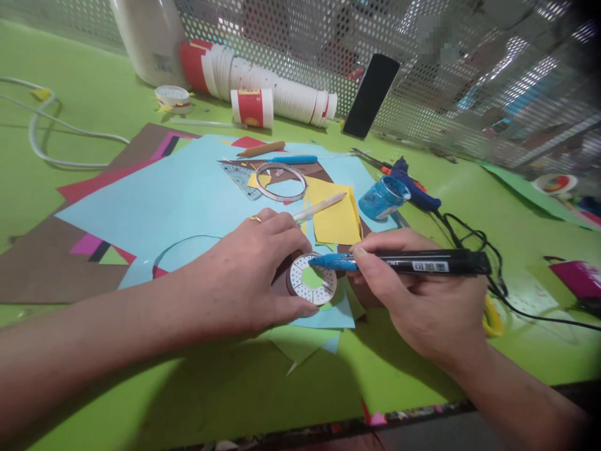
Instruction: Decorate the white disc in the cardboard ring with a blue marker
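Observation:
My left hand (263,269) grips the side of a small round piece (313,280), thumb below and fingers above. Its white ring carries blue dots and dark dividing lines around a green centre. My right hand (417,294) is closed round a black marker (422,262) with a blue-stained front end. The marker's tip touches or hovers just over the ring's upper edge; which of the two cannot be told. Beneath the hands lie light blue sheets (188,188) and a yellow paper (331,216). A pale pencil (323,205) rests behind my left hand.
Farther back are a tape ring (282,183), a blue-stained cup (384,197), a blue glue gun (416,186) with a black cord, stacked paper cups (282,91) and a leaning phone (370,96). A perforated screen borders the green table (211,394).

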Motion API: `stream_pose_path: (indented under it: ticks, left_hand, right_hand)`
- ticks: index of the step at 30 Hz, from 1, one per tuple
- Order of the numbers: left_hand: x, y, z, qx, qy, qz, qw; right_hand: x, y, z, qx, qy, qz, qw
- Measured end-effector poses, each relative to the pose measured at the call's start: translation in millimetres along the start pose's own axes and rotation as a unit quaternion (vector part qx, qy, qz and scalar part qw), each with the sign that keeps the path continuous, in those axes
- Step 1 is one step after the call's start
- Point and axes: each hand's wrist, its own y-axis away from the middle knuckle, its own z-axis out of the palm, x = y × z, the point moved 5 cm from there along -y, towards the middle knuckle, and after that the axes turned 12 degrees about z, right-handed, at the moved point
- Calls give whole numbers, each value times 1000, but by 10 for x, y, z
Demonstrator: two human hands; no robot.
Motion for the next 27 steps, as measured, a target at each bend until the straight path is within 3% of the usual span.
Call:
stream_pose_path:
  ticks: [19, 25, 27]
  left_hand:
    - [16, 15, -10, 17, -7, 15, 1000]
    - [12, 8, -5, 16, 1, 19, 1000]
    - [10, 11, -3, 20, 2, 18, 1000]
  right_hand:
    - [-124, -80, 27, -104, 48, -31, 993]
    - [-106, -43, -142, 16, 0, -25, 1000]
    - [-98, -27, -172, 32, -13, -17, 999]
